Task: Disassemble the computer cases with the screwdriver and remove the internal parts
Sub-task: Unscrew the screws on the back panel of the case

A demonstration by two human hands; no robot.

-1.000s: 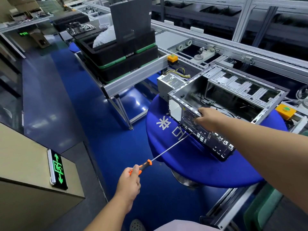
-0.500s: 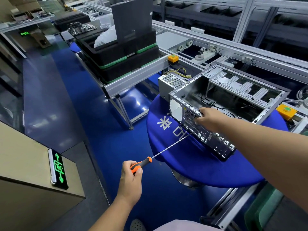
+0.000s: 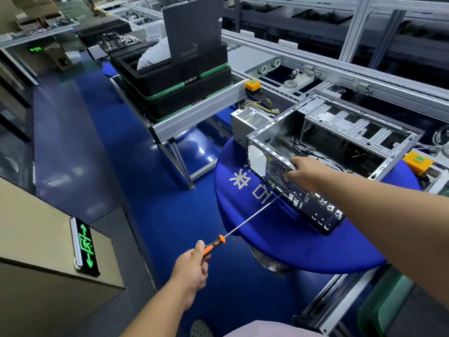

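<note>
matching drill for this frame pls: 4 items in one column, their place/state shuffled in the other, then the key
1. screwdriver
2. computer case
3. power supply
4. right hand

A. on the blue round table, side open
B. gripped by the left hand, tip at the case's rear panel
C. holds the top rear edge of the case
D. just behind the case, yellow wires on top

Pairs: 1-B, 2-A, 3-D, 4-C

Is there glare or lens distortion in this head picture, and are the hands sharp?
Head view: white glare patches on the glossy blue floor; straight conveyor rails bow from wide-angle distortion; left hand, screwdriver, right hand and computer case look sharp.
</note>
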